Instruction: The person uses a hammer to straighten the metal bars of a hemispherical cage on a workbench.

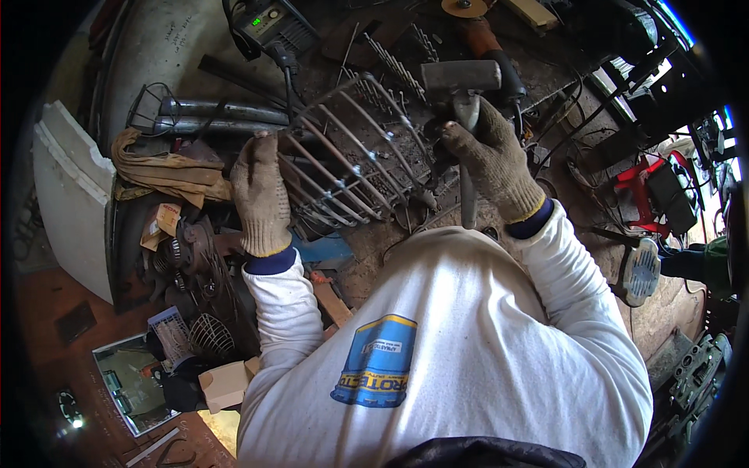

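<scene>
A welded metal grate of several parallel rods stands in front of me, tilted. My left hand, in a knitted work glove, is closed on its left edge; the fingertips are partly hidden. To the right of the grate, my right hand, gloved alike, grips a hammer by the handle close under its head. The head points away from me and the handle's lower end hangs toward my lap. Bright weld spots show where the grate's rods cross.
An angle grinder and a welding machine lie at the far side. Metal pipes and a brown leather-like glove are left of the grate. Cables run at right, near another person's sandalled foot. A cardboard box sits lower left.
</scene>
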A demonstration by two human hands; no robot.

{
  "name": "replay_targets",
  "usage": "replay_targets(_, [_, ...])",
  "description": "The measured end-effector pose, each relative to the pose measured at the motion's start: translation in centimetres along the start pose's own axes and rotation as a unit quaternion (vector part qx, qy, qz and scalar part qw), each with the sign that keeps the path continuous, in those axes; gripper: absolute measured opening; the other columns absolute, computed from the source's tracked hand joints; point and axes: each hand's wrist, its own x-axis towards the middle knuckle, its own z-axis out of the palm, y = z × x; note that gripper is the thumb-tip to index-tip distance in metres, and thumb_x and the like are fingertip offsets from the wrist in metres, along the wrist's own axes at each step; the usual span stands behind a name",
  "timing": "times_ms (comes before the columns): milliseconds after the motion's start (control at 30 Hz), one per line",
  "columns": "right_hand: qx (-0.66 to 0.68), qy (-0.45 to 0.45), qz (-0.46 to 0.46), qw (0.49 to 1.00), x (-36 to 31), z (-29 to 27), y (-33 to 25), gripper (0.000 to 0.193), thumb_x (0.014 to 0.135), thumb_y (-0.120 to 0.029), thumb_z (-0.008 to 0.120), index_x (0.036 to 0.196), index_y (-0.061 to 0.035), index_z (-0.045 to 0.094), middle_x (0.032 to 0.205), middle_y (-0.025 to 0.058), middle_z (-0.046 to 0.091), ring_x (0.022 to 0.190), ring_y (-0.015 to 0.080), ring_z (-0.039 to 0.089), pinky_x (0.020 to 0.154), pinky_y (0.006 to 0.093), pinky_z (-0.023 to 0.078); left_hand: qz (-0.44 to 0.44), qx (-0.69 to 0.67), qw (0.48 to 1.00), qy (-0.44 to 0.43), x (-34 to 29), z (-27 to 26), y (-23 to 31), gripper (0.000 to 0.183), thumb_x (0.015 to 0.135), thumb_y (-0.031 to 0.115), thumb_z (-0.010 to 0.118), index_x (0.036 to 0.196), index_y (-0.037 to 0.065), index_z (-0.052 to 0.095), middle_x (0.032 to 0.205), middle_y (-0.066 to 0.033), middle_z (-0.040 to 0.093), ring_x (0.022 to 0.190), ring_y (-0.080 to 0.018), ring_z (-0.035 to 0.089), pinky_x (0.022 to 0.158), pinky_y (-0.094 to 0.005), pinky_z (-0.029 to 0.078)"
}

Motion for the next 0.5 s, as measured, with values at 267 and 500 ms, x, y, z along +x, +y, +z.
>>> replay_targets(267, [0.082,-0.006,0.06,0.995,-0.3,-2.7,3.4,0.045,0.095,-0.022,0.063,0.133,-0.0016,0.049,0.108,0.0057,0.065,0.094,0.0114,0.062,0.083,0.0262,0.051,-0.22,-0.637,0.669,-0.313,4.5,-5.6,-14.0,0.037,0.103,0.034,0.044,0.128,0.009,0.056,0.117,-0.008,0.065,0.097,-0.0211,0.066,0.087,-0.0335,0.056])
replay_targets(500, [0.043,0.008,0.05,0.998,-0.8,-1.8,2.1,0.053,0.095,-0.023,0.065,0.139,-0.0026,0.045,0.119,0.0055,0.061,0.106,0.0125,0.058,0.093,0.0286,0.047,-0.299,-0.707,0.505,-0.395,3.1,-2.8,-15.6,0.032,0.099,0.04,0.048,0.112,0.013,0.057,0.099,-0.0027,0.06,0.083,-0.0172,0.06,0.076,-0.0311,0.05])
